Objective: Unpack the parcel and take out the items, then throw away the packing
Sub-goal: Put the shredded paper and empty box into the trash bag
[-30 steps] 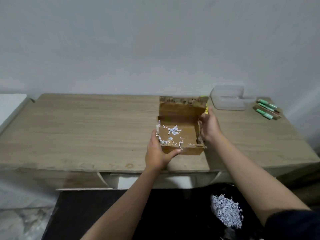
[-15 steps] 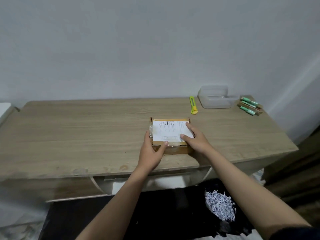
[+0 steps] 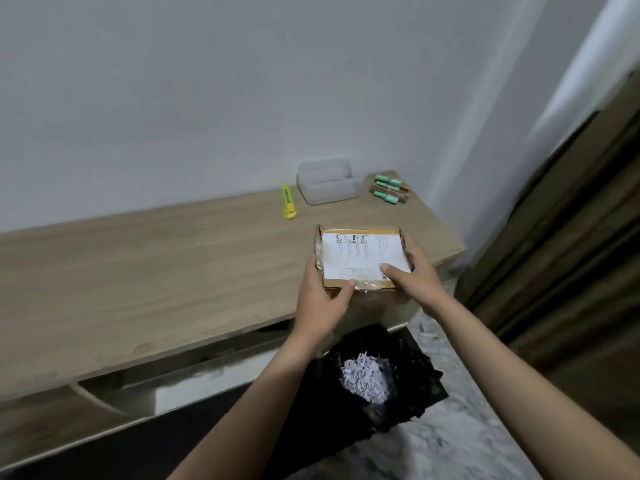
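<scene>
**A:** Cardboard box (image 3: 362, 263), closed, white shipping label up. Where was it?

**B:** At the table (image 3: 138, 271) front edge, right end, in both my hands. Couldn't tell if it was resting on the wood or just lifted. My left hand (image 3: 320, 299) gripped the left near corner, thumb on top. My right hand (image 3: 414, 282) clamped the right side, thumb flat on the label.

**A:** Bin?

**B:** Black bag (image 3: 374, 375) on the floor just below the box, mouth open, shredded white paper (image 3: 365, 377) already inside.

**A:** How to do the drop well?

**B:** My call: keep the flaps shut, carry it level, go straight down over the mouth, release low. The bag is soft and crinkled, its rim could fold.

**A:** Rest of the table?

**B:** Matte wood-grain top. Yellow utility knife (image 3: 288, 202), then a clear rounded plastic tub (image 3: 327, 183), then green markers (image 3: 389, 188) on brown card at far right.
</scene>
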### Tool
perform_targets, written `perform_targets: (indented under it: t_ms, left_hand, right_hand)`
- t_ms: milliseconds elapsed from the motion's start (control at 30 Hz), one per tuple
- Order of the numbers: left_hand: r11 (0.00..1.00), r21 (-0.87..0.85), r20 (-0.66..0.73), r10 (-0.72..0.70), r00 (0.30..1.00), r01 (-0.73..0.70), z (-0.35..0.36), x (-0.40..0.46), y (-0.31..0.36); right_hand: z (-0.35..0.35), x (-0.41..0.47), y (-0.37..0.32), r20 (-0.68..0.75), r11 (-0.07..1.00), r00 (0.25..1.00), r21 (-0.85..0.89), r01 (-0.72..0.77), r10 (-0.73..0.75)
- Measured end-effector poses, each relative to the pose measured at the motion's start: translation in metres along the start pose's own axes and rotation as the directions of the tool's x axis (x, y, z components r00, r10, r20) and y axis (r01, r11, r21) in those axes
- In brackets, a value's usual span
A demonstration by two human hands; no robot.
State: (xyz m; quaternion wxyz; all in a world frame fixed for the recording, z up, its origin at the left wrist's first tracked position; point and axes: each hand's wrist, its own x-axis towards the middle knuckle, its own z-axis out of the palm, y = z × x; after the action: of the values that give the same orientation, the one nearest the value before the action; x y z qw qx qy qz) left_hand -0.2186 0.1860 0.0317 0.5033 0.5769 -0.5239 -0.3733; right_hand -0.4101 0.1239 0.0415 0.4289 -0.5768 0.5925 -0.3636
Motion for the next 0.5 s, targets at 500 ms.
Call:
perform_targets:
  t_ms: [500]
  left_hand:
    - [0.904, 0.277, 0.169, -0.38, 0.91, 0.326, 0.15, -0.117, -0.075]
  right_hand:
    - [-0.101, -0.088, 0.138, 0.064, 0.914, 0.913, -0.08, -0.398, 0.403]
